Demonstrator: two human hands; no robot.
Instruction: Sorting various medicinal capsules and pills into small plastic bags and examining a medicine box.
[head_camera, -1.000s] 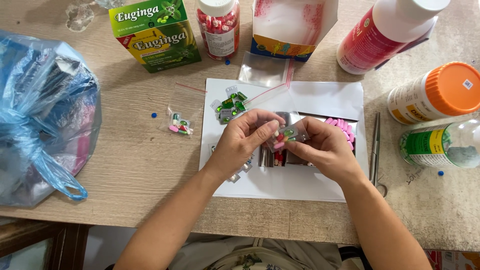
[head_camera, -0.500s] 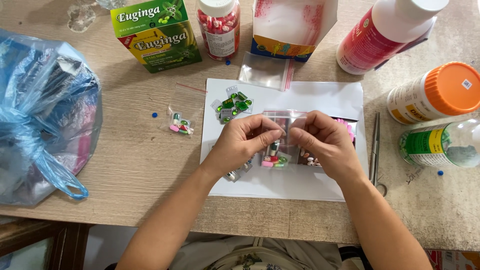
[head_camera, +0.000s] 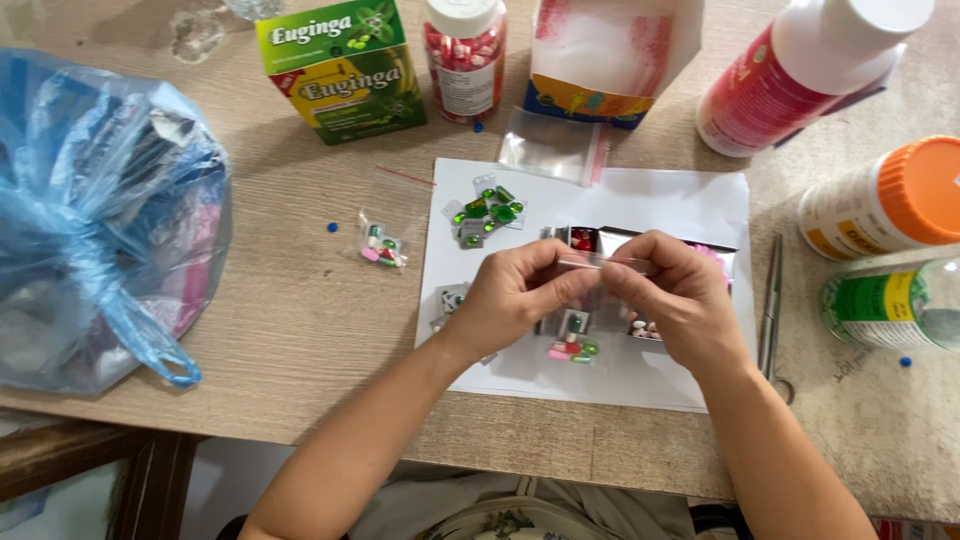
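Both hands pinching the top strip of a small clear zip bag, over the white paper sheet (head_camera: 690, 200) at mid-worktop.
Left hand (head_camera: 515, 300) and right hand (head_camera: 680, 300) have closed on the small clear plastic zip bag (head_camera: 585, 330); half a second ago it was held open-mouthed, now the pills hang at its bottom — looks like sealing.

Hands over paper sheet, table centre.
Left hand (head_camera: 515, 300) and right hand (head_camera: 670, 295) meet on small bag (head_camera: 590, 305) above paper sheet (head_camera: 690, 205); carton (head_camera: 340, 70) behind, plastic sack (head_camera: 95, 210) far left, scissors (head_camera: 770, 305) right, bottles beyond.
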